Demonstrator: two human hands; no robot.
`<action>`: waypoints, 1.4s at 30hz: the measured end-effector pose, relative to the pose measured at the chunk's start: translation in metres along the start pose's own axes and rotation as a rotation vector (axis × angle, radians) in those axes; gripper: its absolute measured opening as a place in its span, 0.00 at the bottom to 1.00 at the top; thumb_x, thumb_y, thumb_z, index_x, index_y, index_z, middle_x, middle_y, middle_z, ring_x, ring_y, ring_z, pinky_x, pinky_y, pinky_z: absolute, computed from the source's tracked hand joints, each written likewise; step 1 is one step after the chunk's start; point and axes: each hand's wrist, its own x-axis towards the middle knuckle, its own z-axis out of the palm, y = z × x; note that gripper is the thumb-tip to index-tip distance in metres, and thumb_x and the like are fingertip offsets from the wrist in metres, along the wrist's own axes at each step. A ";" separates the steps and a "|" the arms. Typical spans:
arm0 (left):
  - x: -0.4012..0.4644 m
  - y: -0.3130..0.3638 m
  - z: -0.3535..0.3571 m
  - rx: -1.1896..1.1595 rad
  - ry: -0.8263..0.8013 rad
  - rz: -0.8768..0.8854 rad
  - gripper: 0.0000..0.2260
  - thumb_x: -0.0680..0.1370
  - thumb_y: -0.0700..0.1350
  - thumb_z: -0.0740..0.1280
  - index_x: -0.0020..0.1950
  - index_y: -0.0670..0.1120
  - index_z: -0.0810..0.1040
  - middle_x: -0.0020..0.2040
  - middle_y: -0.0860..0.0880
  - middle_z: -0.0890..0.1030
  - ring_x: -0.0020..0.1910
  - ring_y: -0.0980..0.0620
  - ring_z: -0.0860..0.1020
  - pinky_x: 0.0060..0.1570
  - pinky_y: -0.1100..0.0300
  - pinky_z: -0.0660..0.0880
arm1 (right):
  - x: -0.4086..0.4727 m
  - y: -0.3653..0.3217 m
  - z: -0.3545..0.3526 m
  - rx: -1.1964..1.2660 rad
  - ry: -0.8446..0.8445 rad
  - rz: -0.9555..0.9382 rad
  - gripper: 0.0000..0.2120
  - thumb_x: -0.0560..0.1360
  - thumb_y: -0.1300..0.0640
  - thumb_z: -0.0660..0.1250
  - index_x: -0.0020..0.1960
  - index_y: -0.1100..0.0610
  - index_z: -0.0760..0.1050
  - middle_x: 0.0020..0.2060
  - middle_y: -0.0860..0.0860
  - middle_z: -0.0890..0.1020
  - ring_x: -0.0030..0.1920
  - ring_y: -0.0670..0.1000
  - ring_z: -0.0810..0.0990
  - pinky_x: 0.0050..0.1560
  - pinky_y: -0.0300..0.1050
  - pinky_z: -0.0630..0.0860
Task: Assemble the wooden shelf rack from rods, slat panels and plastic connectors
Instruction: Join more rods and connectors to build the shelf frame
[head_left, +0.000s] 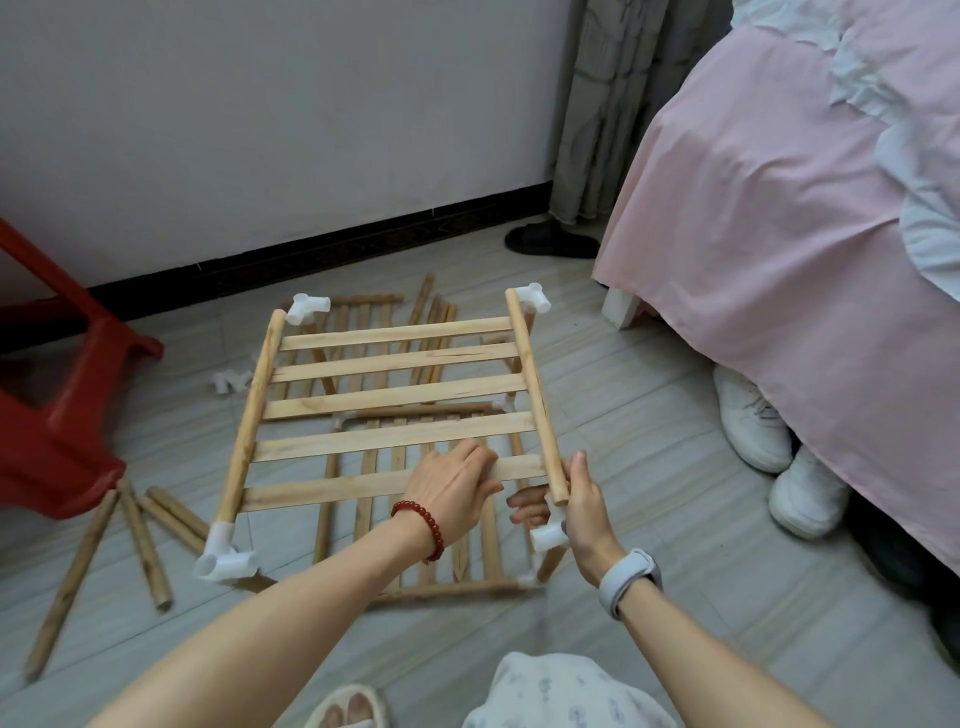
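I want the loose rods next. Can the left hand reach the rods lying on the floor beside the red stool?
Probably yes: the left hand grips the slat panel, but nothing lies between it and the rods beside the red stool, once it lets go.

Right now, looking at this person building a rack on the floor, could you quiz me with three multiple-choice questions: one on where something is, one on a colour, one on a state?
1. Where do the loose rods lie?
A. On the bed
B. On the floor by the red stool
C. On the slat panel

2. What colour is the bracelet?
A. Red
B. Blue
C. Green

3. What is the left hand doing?
A. Hanging idle
B. Holding a shoe
C. Gripping a slat of the slat panel

Answers: 1 B, they lie on the tiles beside the stool; 2 A, dark red beads circle the left wrist; 3 C, its fingers curl over a near slat.
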 end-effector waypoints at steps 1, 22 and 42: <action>0.000 0.001 0.001 -0.001 0.004 0.003 0.15 0.81 0.51 0.55 0.65 0.47 0.67 0.59 0.50 0.71 0.51 0.51 0.73 0.46 0.64 0.61 | 0.000 0.001 -0.002 -0.002 0.001 -0.004 0.28 0.82 0.45 0.41 0.52 0.61 0.74 0.33 0.61 0.83 0.28 0.54 0.81 0.31 0.41 0.75; -0.013 -0.001 0.009 -0.048 0.136 0.068 0.11 0.79 0.47 0.61 0.58 0.43 0.75 0.50 0.46 0.76 0.46 0.47 0.74 0.45 0.61 0.60 | -0.002 0.000 -0.006 -0.623 0.035 -0.181 0.15 0.82 0.50 0.48 0.45 0.54 0.69 0.36 0.51 0.75 0.36 0.48 0.72 0.40 0.43 0.72; 0.015 0.012 0.019 -0.072 0.095 -0.004 0.14 0.80 0.48 0.60 0.62 0.44 0.73 0.51 0.45 0.74 0.48 0.46 0.73 0.46 0.58 0.65 | -0.010 0.003 -0.011 0.020 0.337 -0.085 0.21 0.83 0.49 0.46 0.45 0.60 0.71 0.27 0.59 0.75 0.19 0.48 0.72 0.22 0.37 0.71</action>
